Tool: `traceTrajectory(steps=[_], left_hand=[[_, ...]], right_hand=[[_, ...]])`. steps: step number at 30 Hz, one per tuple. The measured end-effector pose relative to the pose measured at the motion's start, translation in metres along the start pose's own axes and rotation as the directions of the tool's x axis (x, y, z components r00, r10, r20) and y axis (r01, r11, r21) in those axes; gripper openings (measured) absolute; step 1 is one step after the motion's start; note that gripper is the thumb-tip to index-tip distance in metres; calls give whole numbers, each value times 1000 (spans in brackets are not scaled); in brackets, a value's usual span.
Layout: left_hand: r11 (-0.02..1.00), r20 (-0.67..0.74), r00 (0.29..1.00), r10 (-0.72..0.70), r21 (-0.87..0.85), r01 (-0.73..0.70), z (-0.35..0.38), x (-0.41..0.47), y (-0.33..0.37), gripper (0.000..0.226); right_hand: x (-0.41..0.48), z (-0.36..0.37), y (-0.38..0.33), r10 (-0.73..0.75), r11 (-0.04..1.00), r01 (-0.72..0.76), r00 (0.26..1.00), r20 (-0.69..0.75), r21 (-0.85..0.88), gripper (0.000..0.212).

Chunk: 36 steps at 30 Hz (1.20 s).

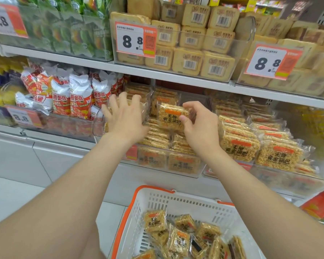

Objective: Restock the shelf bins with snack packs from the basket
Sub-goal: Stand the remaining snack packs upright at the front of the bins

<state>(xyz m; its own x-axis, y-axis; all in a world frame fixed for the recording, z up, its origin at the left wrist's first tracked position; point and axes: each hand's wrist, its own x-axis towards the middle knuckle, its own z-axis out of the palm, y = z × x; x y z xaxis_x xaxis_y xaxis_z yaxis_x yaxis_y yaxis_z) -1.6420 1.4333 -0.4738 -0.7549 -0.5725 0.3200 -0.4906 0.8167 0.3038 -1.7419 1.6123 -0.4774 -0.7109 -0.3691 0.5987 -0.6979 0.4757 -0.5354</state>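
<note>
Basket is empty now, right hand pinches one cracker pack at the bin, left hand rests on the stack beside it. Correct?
Not quite. The basket is not empty: the head view shows several cracker packs lying in it. The rest holds: the right hand pinches one cracker pack at the bin, and the left hand rests on the stack beside it.

We have a single view: a wide-angle camera on the head, facing forward and down at the shelf bins (pixel 168 159), close enough to read the pack (pixel 170 116) in the right hand (pixel 200 126); the basket (pixel 176 201) lies at the bottom edge.
</note>
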Motion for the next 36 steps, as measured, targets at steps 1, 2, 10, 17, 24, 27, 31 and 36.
traceTrajectory(steps=[1,2,10,17,24,27,31,36], left_hand=[[1000,33,999,-10,10,10,2,2,-2,87],[1000,51,999,-17,21,16,3,4,-5,88],[999,35,999,-7,47,6,8,9,-7,85],[997,32,999,-17,76,15,9,9,-5,84],[999,-43,998,39,-3,-39,2,6,1,79],[983,-169,973,160,-64,-173,-3,2,4,68],[912,-230,924,306,-207,-353,-11,-4,7,22],[898,202,928,314,-382,-221,-28,-29,14,9]], right_hand=[[7,8,-1,19,1000,-19,1000,-9,-5,30],[15,15,-2,35,999,-35,999,-11,-19,30],[52,64,-10,116,964,-91,990,83,-251,29],[60,63,-6,291,925,-275,956,24,-261,20],[54,55,0,205,959,-138,940,271,-247,54],[40,47,-5,161,930,-96,974,158,-355,60],[8,27,-24,-78,968,101,991,109,-231,26],[-46,0,-24,-343,900,362,932,118,-243,17]])
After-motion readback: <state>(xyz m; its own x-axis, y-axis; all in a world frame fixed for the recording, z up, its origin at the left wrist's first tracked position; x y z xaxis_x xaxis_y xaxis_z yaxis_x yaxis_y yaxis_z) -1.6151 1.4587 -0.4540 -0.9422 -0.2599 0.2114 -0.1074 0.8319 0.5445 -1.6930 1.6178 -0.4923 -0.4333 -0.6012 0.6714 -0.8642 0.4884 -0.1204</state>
